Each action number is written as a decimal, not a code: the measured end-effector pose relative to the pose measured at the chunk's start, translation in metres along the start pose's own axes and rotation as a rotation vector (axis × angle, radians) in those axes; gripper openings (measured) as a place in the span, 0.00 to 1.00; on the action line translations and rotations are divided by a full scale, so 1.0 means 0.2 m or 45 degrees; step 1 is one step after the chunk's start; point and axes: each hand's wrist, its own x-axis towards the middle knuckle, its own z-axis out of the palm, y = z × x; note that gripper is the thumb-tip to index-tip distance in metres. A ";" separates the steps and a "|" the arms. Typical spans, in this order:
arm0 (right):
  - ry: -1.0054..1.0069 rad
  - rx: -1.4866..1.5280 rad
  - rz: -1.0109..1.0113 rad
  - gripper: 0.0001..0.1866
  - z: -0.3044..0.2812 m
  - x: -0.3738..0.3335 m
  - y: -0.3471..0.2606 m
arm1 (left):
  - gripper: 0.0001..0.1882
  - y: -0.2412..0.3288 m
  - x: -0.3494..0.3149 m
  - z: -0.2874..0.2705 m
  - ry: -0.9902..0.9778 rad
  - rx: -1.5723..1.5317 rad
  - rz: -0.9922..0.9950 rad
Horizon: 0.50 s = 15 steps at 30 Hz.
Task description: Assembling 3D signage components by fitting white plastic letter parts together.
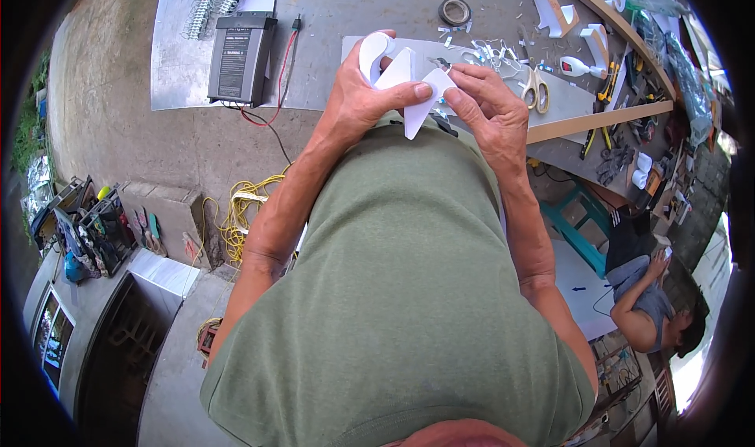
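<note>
Above the near edge of the metal work table I hold a white sign letter (395, 77) with a curled left end and pointed parts. My left hand (360, 93) is closed round the curled side, its thumb pressed on the front. At the letter's right tip, my right hand (494, 112) pinches with thumb and bent fingers. Whether something small is also between those fingers is hidden. Just behind the letter lie a small dark tool tip (439, 62) and a tangle of white wires with small modules (495, 56).
Scissors (536, 91), black tape roll (454, 11), glue bottle (576, 67) and more white letter pieces (550, 8) lie to the right. A grey power supply (242, 60) with a red wire stands left. A yellow cord (245, 203) coils below. Another person (641, 297) sits right, near a green stool (578, 223).
</note>
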 end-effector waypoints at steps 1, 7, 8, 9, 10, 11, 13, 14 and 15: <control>0.038 0.217 0.126 0.14 0.01 0.00 -0.02 | 0.55 0.02 -0.01 0.01 -0.012 -0.050 -0.025; -0.003 0.281 0.263 0.15 -0.01 -0.02 -0.05 | 0.52 0.04 -0.02 -0.02 -0.102 -0.147 -0.128; -0.018 0.288 0.267 0.15 -0.01 -0.03 -0.05 | 0.51 0.04 -0.01 -0.03 -0.137 -0.131 -0.131; -0.017 0.287 0.267 0.15 -0.01 -0.03 -0.05 | 0.51 0.04 -0.02 -0.03 -0.139 -0.131 -0.131; -0.029 0.260 0.251 0.15 -0.02 -0.04 -0.05 | 0.51 0.04 -0.02 -0.04 -0.163 -0.136 -0.123; -0.041 0.232 0.236 0.16 -0.02 -0.04 -0.05 | 0.50 0.04 -0.02 -0.04 -0.187 -0.140 -0.115; -0.037 0.262 0.248 0.17 -0.02 -0.05 -0.05 | 0.50 0.03 -0.02 -0.04 -0.179 -0.107 -0.081; -0.037 0.292 0.260 0.19 -0.01 -0.05 -0.05 | 0.50 0.02 -0.02 -0.04 -0.169 -0.074 -0.046; -0.033 0.291 0.258 0.19 -0.02 -0.05 -0.04 | 0.50 0.00 -0.02 -0.04 -0.172 -0.073 -0.043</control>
